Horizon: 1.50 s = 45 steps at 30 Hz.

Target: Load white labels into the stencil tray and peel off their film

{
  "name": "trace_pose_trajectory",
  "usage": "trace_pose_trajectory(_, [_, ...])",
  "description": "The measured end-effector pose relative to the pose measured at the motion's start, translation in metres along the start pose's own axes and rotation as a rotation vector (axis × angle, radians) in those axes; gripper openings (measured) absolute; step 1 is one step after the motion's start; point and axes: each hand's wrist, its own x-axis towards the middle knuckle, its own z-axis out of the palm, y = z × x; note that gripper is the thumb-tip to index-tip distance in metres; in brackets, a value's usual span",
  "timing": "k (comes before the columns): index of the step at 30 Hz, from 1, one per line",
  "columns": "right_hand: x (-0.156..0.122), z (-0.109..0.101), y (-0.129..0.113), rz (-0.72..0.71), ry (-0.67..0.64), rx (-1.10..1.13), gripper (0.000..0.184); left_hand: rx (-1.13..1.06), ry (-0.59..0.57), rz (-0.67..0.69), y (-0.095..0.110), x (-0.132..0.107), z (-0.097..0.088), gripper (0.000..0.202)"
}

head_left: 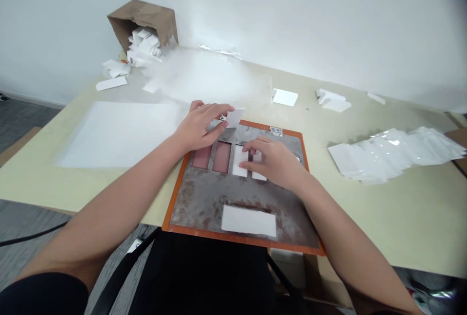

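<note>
White card (236,116): our left hand (202,124) pinches its edge, apparently keeping its face free; our right hand (275,161) touches an inset card (238,156), grip unclear.

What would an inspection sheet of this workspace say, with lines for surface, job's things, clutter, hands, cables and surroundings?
Surface: pale yellow table.
Job's things: orange-edged metal plate at the near edge; two reddish slots visible, white cards in slots beside them; white strip on the plate's near part.
Clutter: cardboard box on its side, white pieces spilling out; large white sheet at left; shiny-looking overlapping stack at right.
Hands: left hand pinches a small white piece; right hand has fingertips at a slotted card.
Cables: black cord, lower left.
Surroundings: white wall, grey floor.
</note>
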Motion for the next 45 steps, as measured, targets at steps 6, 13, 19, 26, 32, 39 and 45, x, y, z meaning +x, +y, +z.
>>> trace_pose_trajectory(6, [0.0006,-0.0002,0.0001,0.001,-0.006,-0.003,0.024,0.006,-0.006,-0.004,0.0001,0.0000,0.0004,0.031])
trace_pose_trajectory(13, [0.0004,-0.0003,-0.0011,-0.008,0.004,0.001,0.024,0.001,0.002,0.003,0.0007,0.0005,0.0001,0.030])
trace_pose_trajectory(19, [-0.0001,-0.0001,-0.0027,0.017,-0.004,0.013,0.022,-0.004,0.005,0.011,0.0016,0.0004,0.0005,0.029])
trace_pose_trajectory(26, [0.0003,0.0008,-0.0005,0.006,-0.006,0.019,0.023,0.000,0.006,0.003,0.0006,0.0001,0.0011,0.030])
trace_pose_trajectory(32, [0.0002,-0.0004,-0.0020,0.009,-0.007,0.018,0.022,0.001,0.017,0.019,-0.0005,-0.0001,0.0009,0.029])
trace_pose_trajectory(39, [-0.0004,-0.0006,-0.0030,0.022,-0.002,0.002,0.024,0.004,-0.003,-0.002,0.0010,0.0003,0.0000,0.030])
trace_pose_trajectory(45, [-0.0012,0.0000,-0.0028,0.028,0.005,-0.002,0.024,0.012,-0.005,0.000,0.0008,0.0003,-0.0004,0.029])
